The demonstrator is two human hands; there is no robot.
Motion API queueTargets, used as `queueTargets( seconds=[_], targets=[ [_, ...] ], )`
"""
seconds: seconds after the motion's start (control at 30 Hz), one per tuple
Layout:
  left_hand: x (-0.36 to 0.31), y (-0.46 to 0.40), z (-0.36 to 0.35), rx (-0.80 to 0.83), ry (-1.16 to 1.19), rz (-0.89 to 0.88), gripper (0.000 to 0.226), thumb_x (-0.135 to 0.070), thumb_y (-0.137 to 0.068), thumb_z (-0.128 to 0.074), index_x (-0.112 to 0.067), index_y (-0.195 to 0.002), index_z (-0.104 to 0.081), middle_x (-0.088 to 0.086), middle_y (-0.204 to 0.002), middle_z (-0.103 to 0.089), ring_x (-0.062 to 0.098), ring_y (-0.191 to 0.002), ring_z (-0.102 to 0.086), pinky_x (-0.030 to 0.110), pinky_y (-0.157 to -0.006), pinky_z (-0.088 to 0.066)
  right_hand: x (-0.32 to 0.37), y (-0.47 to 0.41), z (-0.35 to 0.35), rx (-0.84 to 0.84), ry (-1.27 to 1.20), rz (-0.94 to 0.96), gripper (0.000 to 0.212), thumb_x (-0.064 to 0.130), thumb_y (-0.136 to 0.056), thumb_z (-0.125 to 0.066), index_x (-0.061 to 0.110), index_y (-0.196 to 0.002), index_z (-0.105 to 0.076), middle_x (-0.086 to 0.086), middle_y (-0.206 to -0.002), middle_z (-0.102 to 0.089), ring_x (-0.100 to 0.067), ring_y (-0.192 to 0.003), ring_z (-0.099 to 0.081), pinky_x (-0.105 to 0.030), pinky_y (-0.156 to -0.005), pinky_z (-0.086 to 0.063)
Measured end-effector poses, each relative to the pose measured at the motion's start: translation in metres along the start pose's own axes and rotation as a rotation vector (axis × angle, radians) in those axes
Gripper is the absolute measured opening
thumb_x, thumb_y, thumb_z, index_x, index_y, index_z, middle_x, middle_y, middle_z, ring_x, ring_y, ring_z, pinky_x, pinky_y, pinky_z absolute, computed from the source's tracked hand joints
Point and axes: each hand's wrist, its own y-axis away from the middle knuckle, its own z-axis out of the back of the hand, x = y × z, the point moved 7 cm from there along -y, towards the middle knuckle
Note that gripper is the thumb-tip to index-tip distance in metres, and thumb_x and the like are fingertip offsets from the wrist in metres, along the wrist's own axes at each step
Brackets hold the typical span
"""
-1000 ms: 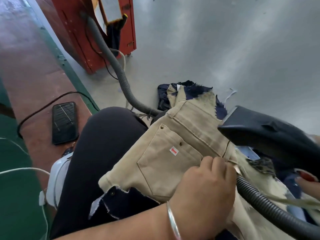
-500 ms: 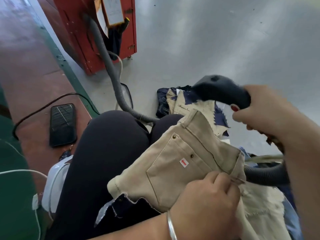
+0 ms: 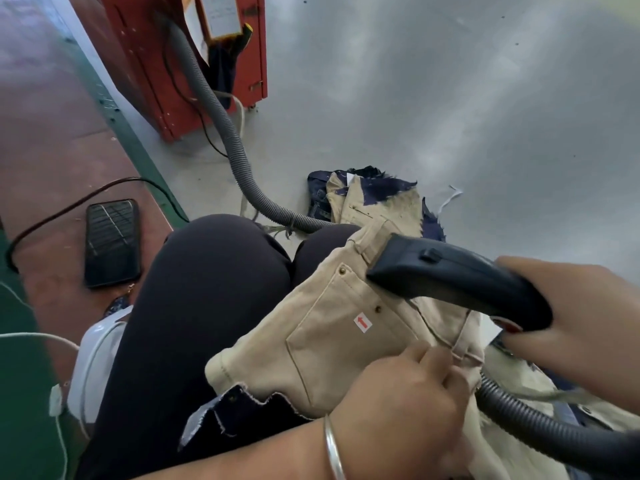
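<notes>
We log left hand (image 3: 398,403) pinching khaki panel (image 3: 329,344) near, right hand (image 3: 575,327) gripping black nozzle (image 3: 450,275) over its far edge.

Grey floor (image 3: 450,116) carries hose (image 3: 239,157), fabric pile (image 3: 374,199), red cabinet (image 3: 156,64).

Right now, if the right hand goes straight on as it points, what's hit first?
Probably the beige pocket panel, near its upper rivet: the nozzle in the right hand hangs over it; contact unclear.
</notes>
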Motion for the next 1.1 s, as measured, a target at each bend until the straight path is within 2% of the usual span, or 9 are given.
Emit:
queueTargets(
  seconds=[0.07, 0.17, 0.37, 0.5, 0.63, 0.73, 0.83, 0.93, 1.1],
  targets=[
    [0.002, 0.001, 0.000, 0.024, 0.042, 0.013, 0.038, -0.043, -0.063, -0.047, -0.022, -0.087, -0.070, -0.006, -0.081, -0.059, 0.013, -0.072, -0.057, 0.022, -0.043, -0.043, 0.017, -0.010, 0.003, -0.017, 0.080, 0.010, 0.037, 0.028, -0.060, -0.070, 0.051, -0.078, -0.046, 0.008, -0.057, -0.056, -0.009, -0.052, -0.053, -0.029, -0.047, -0.039],
    [0.004, 0.000, 0.003, 0.033, 0.073, 0.020, 0.043, -0.042, -0.068, -0.047, -0.023, -0.101, -0.067, -0.006, -0.091, -0.058, 0.012, -0.083, -0.056, 0.022, -0.047, -0.043, 0.042, -0.034, 0.010, -0.119, 0.100, 0.063, 0.027, 0.023, -0.073, -0.069, 0.036, -0.075, -0.044, 0.010, -0.059, -0.050, -0.004, -0.053, -0.046, -0.024, -0.045, -0.025],
    [0.000, 0.005, 0.008, -0.038, 0.085, 0.033, 0.035, -0.048, -0.053, -0.062, -0.027, -0.081, -0.070, -0.011, -0.077, -0.059, 0.008, -0.069, -0.056, 0.019, -0.042, -0.036, 0.030, -0.078, 0.023, -0.212, -0.120, 0.006, 0.021, 0.013, -0.076, -0.067, 0.026, -0.085, -0.053, 0.002, -0.066, -0.057, -0.026, -0.062, -0.061, -0.028, -0.052, -0.043],
    [0.006, 0.007, 0.011, -0.125, 0.172, 0.036, 0.034, -0.038, -0.067, -0.047, -0.020, -0.086, -0.069, -0.003, -0.081, -0.058, 0.015, -0.075, -0.057, 0.025, -0.047, -0.045, -0.004, -0.036, 0.034, -0.209, -0.234, 0.030, 0.028, 0.035, -0.060, -0.066, 0.042, -0.086, -0.059, 0.011, -0.055, -0.065, -0.008, -0.038, -0.059, -0.027, -0.030, -0.042],
    [0.007, 0.005, 0.011, -0.129, 0.153, 0.019, 0.037, -0.037, -0.066, -0.046, -0.018, -0.090, -0.069, -0.001, -0.083, -0.057, 0.017, -0.077, -0.057, 0.028, -0.048, -0.045, -0.064, 0.009, 0.009, -0.104, -0.167, -0.068, 0.043, 0.047, -0.051, -0.065, 0.058, -0.091, -0.053, 0.017, -0.072, -0.067, -0.007, -0.053, -0.063, -0.028, -0.048, -0.054],
    [0.002, 0.005, 0.016, -0.223, 0.155, -0.043, 0.031, -0.035, -0.063, -0.052, -0.015, -0.081, -0.067, 0.002, -0.079, -0.058, 0.020, -0.070, -0.056, 0.028, -0.045, -0.043, -0.066, 0.027, -0.016, -0.035, -0.100, -0.067, 0.055, 0.044, -0.050, -0.069, 0.068, -0.094, -0.045, 0.022, -0.055, -0.058, 0.003, -0.047, -0.058, -0.025, -0.045, -0.051],
    [0.000, 0.005, 0.018, -0.245, 0.138, -0.078, 0.024, -0.033, -0.059, -0.059, -0.015, -0.074, -0.064, 0.002, -0.073, -0.057, 0.021, -0.065, -0.054, 0.027, -0.043, -0.040, -0.038, 0.026, -0.028, -0.024, -0.146, -0.063, 0.036, 0.044, -0.048, -0.052, 0.053, -0.083, -0.051, 0.016, -0.057, -0.058, -0.014, -0.043, -0.056, -0.034, -0.046, -0.052],
    [0.001, 0.007, 0.021, -0.276, 0.142, -0.069, 0.019, -0.030, -0.057, -0.058, -0.014, -0.067, -0.060, 0.002, -0.069, -0.054, 0.020, -0.061, -0.051, 0.026, -0.039, -0.036, -0.010, 0.005, -0.018, -0.083, -0.115, -0.036, 0.032, 0.037, -0.052, -0.060, 0.048, -0.081, -0.051, 0.027, -0.071, -0.060, -0.014, -0.047, -0.054, -0.035, -0.047, -0.046],
    [0.001, 0.009, 0.021, -0.288, 0.162, -0.025, 0.017, -0.029, -0.058, -0.055, -0.015, -0.067, -0.060, 0.002, -0.068, -0.053, 0.022, -0.060, -0.051, 0.025, -0.040, -0.037, 0.007, -0.060, -0.007, -0.175, -0.212, -0.045, 0.020, 0.017, -0.076, -0.069, 0.028, -0.087, -0.057, 0.003, -0.066, -0.061, -0.024, -0.063, -0.061, -0.033, -0.056, -0.046]
  ],
)
